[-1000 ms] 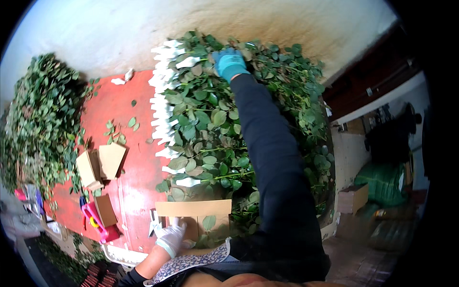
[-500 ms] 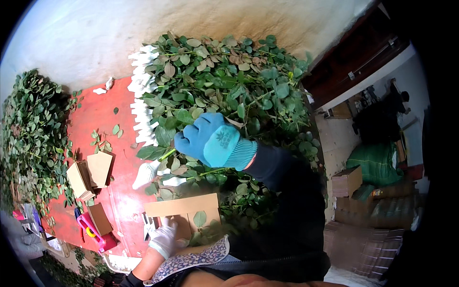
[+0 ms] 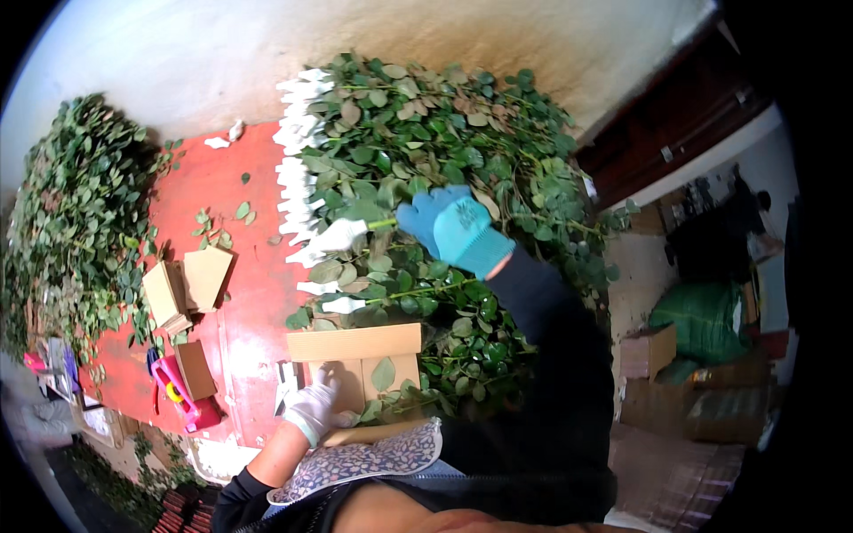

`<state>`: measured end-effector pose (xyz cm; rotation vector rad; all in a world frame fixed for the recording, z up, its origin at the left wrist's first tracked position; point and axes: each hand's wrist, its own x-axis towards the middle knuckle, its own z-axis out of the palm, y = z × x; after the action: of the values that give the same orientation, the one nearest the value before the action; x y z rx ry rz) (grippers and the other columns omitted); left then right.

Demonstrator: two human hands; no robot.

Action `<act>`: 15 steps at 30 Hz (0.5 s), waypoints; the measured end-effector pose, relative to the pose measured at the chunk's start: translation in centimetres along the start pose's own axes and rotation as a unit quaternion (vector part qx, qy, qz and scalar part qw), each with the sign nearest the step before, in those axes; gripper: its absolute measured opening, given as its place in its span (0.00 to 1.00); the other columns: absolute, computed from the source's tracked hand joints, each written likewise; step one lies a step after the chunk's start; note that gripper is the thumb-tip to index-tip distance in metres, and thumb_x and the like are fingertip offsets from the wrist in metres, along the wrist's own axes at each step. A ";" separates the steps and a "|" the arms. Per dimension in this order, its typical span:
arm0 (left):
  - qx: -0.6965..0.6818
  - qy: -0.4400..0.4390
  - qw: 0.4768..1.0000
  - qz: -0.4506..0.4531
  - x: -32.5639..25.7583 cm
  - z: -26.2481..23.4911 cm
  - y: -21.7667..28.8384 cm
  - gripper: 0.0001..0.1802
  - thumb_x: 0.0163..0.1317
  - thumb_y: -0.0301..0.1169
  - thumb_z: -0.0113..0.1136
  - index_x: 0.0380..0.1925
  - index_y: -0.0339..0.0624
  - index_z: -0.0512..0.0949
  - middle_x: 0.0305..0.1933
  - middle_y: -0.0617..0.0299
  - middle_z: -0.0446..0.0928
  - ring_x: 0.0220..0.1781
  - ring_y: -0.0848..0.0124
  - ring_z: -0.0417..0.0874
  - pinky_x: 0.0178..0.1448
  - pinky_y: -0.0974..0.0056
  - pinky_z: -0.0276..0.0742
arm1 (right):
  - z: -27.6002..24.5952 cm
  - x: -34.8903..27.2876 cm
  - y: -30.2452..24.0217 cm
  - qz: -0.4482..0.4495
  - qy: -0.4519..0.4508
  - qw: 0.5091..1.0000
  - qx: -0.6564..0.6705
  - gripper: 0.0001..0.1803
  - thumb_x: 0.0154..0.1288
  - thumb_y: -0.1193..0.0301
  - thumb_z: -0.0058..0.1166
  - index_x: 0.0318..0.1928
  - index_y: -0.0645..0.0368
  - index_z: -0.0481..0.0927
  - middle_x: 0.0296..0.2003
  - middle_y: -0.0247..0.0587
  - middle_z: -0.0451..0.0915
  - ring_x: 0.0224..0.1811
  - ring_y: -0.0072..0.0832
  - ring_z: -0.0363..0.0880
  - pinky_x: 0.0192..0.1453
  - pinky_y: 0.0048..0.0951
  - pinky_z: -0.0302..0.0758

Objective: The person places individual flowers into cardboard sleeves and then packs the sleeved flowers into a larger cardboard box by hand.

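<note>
My right hand (image 3: 458, 229), in a blue and teal glove, is closed around a green stem just behind a rose (image 3: 338, 238) whose head is wrapped in a white sleeve. The head points left over the pile of leafy rose stems (image 3: 444, 151), where several white-sleeved heads (image 3: 298, 160) line up along the left side. My left hand (image 3: 313, 407), in a white glove, rests with outstretched fingers on an open cardboard piece (image 3: 355, 343) at the near edge. A few leaves lie on that cardboard.
Folded cardboard pieces (image 3: 207, 280) lie on the red table (image 3: 258, 342), near a pink tape dispenser (image 3: 191, 410). Another leafy heap (image 3: 75, 213) stands at the left. Beyond the table at right are a green sack (image 3: 697, 315), boxes (image 3: 649, 351) and another person (image 3: 715, 235).
My right hand has moved right and away from me, drawing the sleeved rose across the pile. The left hand stays at the cardboard. The whole view has shifted slightly.
</note>
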<state>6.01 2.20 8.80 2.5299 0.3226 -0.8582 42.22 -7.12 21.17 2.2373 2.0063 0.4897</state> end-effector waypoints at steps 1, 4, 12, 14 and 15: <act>-0.004 -0.003 1.000 -0.008 0.0 -0.2 0.3 0.47 0.48 0.55 0.70 0.63 0.40 0.65 0.75 0.48 0.53 0.58 0.53 0.79 0.57 0.52 0.77 | 0.5 0.1 -0.7 -0.019 0.006 1.000 -0.004 0.10 0.58 0.68 0.54 0.42 0.49 0.76 0.29 0.36 0.74 0.31 0.35 0.79 0.31 0.41 0.70; 0.005 -0.014 1.000 -0.023 0.1 -0.5 0.6 0.46 0.48 0.57 0.68 0.62 0.41 0.66 0.75 0.49 0.54 0.58 0.53 0.80 0.56 0.47 0.76 | 1.0 1.9 -1.3 -0.061 -0.029 0.998 0.014 0.14 0.55 0.69 0.56 0.44 0.49 0.76 0.31 0.38 0.75 0.32 0.37 0.79 0.32 0.41 0.71; 0.000 0.081 0.997 -0.001 -0.4 1.0 0.2 0.31 0.49 0.41 0.68 0.53 0.45 0.71 0.68 0.48 0.63 0.41 0.54 0.86 0.47 0.46 0.77 | 9.4 14.4 3.7 0.039 -0.058 0.990 0.122 0.14 0.60 0.75 0.51 0.48 0.54 0.76 0.36 0.48 0.80 0.40 0.48 0.80 0.41 0.49 0.76; 0.028 0.024 0.999 -0.005 -0.2 0.7 0.0 0.42 0.49 0.55 0.66 0.61 0.44 0.66 0.69 0.48 0.63 0.44 0.58 0.86 0.49 0.49 0.78 | 10.8 16.9 3.4 0.080 -0.046 0.989 0.112 0.17 0.62 0.74 0.51 0.53 0.56 0.77 0.42 0.52 0.81 0.45 0.49 0.81 0.45 0.48 0.77; 0.044 -0.006 0.999 -0.009 -0.2 0.5 0.0 0.49 0.50 0.62 0.64 0.65 0.44 0.64 0.69 0.49 0.63 0.46 0.59 0.86 0.50 0.51 0.79 | 11.9 18.3 3.5 0.123 -0.086 0.984 0.096 0.18 0.63 0.71 0.52 0.54 0.56 0.77 0.45 0.51 0.80 0.47 0.48 0.81 0.48 0.47 0.78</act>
<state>5.62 1.99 8.55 2.6054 0.3109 -0.9126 50.63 12.07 14.09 2.5574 1.7715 0.1159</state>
